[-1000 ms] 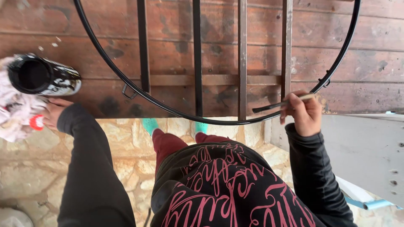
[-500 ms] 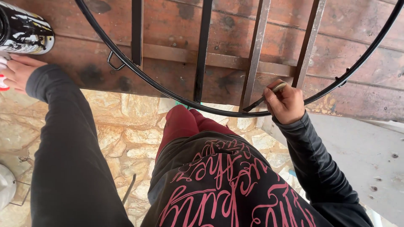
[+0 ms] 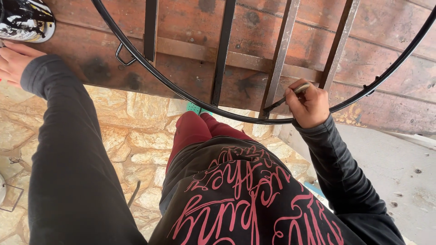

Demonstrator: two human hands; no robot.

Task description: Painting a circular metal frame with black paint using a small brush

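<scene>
Right hand (image 3: 309,105) grips brush (image 3: 285,97) at hoop (image 3: 236,119); left hand (image 3: 12,61) lies open beside paint can (image 3: 25,20).

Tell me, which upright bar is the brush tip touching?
The third bar from the left: the brush in the right hand meets its lower end; the others stand untouched.

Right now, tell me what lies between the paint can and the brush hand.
In the head view, between paint can and right hand stand three dark bars and the curved black hoop.

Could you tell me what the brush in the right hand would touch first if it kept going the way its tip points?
Probably the curved black ring where a rusty bar joins it; depth is unclear.
</scene>
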